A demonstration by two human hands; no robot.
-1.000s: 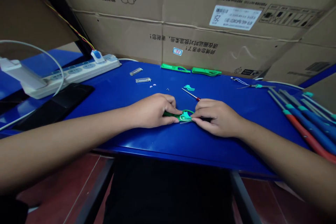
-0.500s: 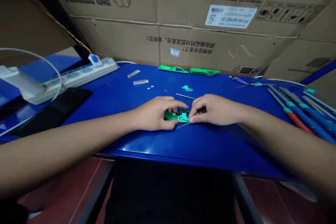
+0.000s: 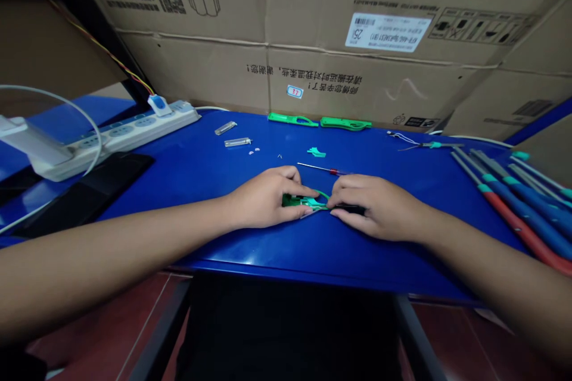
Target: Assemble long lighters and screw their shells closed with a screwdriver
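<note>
On the blue table lies a green plastic casing half [image 3: 292, 199], seemingly of a long lighter, with a teal trigger-like piece [image 3: 318, 202] inside. My left hand [image 3: 272, 196] grips the casing, thumb on the near side and fingers on the far side. My right hand [image 3: 379, 205] has its fingertips pinched together at the casing's right end; what they hold is hidden. A black handle-like part [image 3: 355, 209] shows under the right palm. A thin metal rod lies along the casing's near edge. Just beyond the right hand lies a screwdriver [image 3: 319, 168] with a red collar.
Two green casings [image 3: 292, 119] [image 3: 346, 124] lie by the cardboard box [image 3: 304, 6]. Clear tanks [image 3: 238, 142], small white bits and a teal trigger piece [image 3: 316, 152] are scattered behind my hands. A power strip [image 3: 120, 131] stands left; several red and blue handled tools [image 3: 513, 214] lie right.
My right hand has shifted slightly right and lies flatter, uncovering the screwdriver's red collar and the black part. The left fingers have closed further over the casing.
</note>
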